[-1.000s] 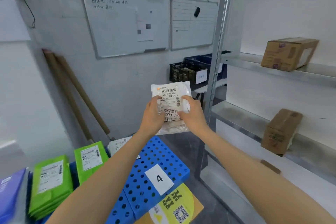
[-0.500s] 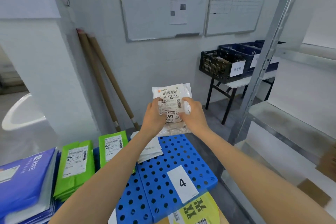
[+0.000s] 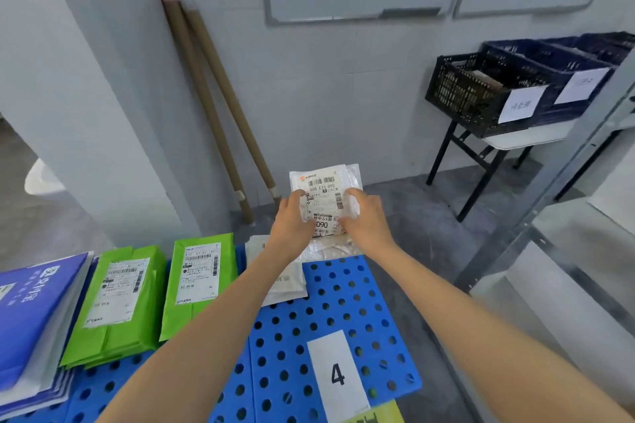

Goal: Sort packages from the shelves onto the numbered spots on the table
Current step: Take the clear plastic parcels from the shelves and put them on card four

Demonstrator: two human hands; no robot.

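Package: white mailer [image 3: 323, 189], label to the camera, held upright in the air above the far end of the bench [image 3: 347, 306], touching nothing below
Hands: left hand [image 3: 292, 221] and right hand [image 3: 366, 221] each pinch one side, fingers [image 3: 355, 196] curled onto the bag; the two-sided hold likely keeps the thin plastic flat so the printed "090" reads cleanly
Spot below: card marked 4 [image 3: 338, 376] near the front of the blue perforated top; other white mailers [image 3: 292, 285] lie at its far edge, just under the held one
Step, as judged: the label is probably being checked before the set-down
Neighbours: two green stacks [image 3: 199, 282] and a blue stack [image 3: 34, 306] to the left, kept in separate piles, apparently one per spot
Background: cardboard tubes [image 3: 213, 103] lean in the wall corner; a black crate [image 3: 477, 89] sits on a side table
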